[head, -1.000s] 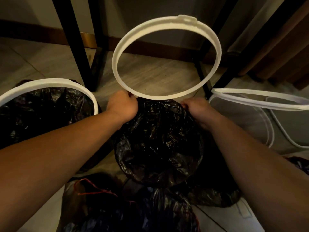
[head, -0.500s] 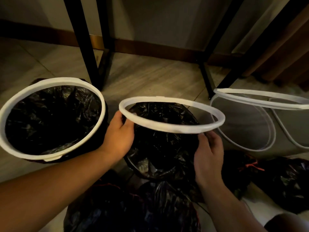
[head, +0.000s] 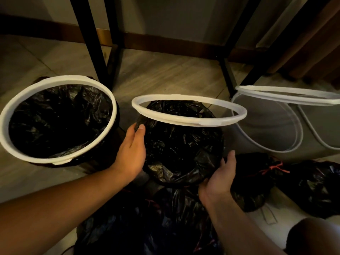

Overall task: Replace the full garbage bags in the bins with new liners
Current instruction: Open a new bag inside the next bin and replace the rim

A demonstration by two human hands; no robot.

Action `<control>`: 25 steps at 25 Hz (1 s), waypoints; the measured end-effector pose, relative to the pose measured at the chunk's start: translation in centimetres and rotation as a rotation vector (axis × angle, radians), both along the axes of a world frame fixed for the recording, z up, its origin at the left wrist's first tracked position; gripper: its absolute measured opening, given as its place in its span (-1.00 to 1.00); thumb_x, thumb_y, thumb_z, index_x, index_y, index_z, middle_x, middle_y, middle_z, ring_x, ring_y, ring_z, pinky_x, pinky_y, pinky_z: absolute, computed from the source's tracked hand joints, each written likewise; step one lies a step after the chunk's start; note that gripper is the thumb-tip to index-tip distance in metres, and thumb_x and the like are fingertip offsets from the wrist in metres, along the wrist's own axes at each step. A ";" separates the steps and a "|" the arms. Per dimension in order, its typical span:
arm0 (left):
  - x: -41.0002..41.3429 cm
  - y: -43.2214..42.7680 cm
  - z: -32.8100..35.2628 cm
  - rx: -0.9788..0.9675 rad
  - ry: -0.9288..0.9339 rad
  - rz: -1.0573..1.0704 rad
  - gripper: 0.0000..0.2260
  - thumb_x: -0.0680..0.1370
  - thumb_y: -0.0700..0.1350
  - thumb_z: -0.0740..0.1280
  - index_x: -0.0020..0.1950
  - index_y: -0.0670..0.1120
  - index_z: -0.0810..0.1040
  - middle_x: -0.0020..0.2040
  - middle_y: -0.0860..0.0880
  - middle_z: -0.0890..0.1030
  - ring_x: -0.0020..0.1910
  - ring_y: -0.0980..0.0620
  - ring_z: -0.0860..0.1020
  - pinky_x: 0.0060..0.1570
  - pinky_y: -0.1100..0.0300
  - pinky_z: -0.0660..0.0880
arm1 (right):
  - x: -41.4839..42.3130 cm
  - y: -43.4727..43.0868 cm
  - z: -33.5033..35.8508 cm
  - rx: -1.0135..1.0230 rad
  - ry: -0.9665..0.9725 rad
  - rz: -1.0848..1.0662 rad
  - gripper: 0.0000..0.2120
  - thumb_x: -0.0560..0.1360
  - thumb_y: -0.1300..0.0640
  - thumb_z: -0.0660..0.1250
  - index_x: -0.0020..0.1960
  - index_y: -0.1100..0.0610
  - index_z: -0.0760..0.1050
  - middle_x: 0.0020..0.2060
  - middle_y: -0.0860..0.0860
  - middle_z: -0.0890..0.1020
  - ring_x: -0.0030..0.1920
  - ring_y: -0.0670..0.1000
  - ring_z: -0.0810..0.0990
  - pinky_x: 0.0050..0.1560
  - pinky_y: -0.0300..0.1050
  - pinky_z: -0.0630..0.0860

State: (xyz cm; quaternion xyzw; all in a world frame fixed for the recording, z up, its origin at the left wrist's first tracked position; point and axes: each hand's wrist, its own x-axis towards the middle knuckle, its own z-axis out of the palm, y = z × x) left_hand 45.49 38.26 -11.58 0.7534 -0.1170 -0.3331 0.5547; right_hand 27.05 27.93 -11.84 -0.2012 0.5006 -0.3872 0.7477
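Note:
The middle bin's black liner [head: 182, 150] is draped over its rim and sides. A white retaining ring [head: 189, 124] lies tilted over the bin's mouth, and neither hand holds it. My left hand [head: 133, 151] presses flat against the liner on the bin's left side, thumb up near the ring. My right hand [head: 220, 177] rests with relaxed fingers at the liner's lower right edge. The left bin [head: 55, 159] has a black liner under its own white ring. The right grey bin [head: 276, 129] shows no liner, and its ring [head: 287, 96] sits raised.
Tied black garbage bags with red ties lie on the floor at the right [head: 257, 179] and far right [head: 316, 190], and another lies in front of me [head: 147, 227]. Black table legs [head: 92, 43] stand behind the bins. A wall with a skirting board [head: 165, 41] lies beyond.
The white ring came down from upright to lying over the middle bin. Both hands let go of it and dropped to the liner on the bin's sides.

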 end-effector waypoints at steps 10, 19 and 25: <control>0.9 0.1 5.5 -0.558 0.317 0.153 -0.46 0.53 0.33 0.20 0.30 0.04 0.67 0.27 -0.02 0.69 0.30 0.05 0.62 0.29 0.11 0.50 | -2.3 -3.9 12.0 -1.203 0.473 0.083 -0.58 0.73 -0.06 0.04 0.33 0.06 0.60 0.23 -0.20 0.65 0.33 -0.14 0.56 0.31 -0.13 0.53; 2.6 0.2 2.8 0.070 -0.454 -0.339 -0.29 0.48 -0.30 0.32 0.63 -0.01 0.27 0.62 0.08 0.26 0.61 0.13 0.17 0.53 0.37 0.02 | -5.1 -2.5 3.8 -1.454 1.010 0.539 -0.85 0.52 0.13 0.45 0.07 0.10 0.71 0.13 -0.10 0.63 0.23 -0.10 0.54 0.26 0.11 0.58; 1.6 0.2 0.2 0.142 -0.622 -0.354 -0.18 0.60 -0.15 0.35 0.71 -0.04 -0.11 0.71 0.06 -0.04 0.61 0.26 -0.08 0.33 0.60 -0.18 | -1.8 -2.7 1.6 -0.911 1.045 0.756 -0.21 0.56 -0.34 0.16 0.67 -0.12 -0.04 0.65 -0.26 -0.10 0.65 -0.02 0.05 0.49 -0.10 0.16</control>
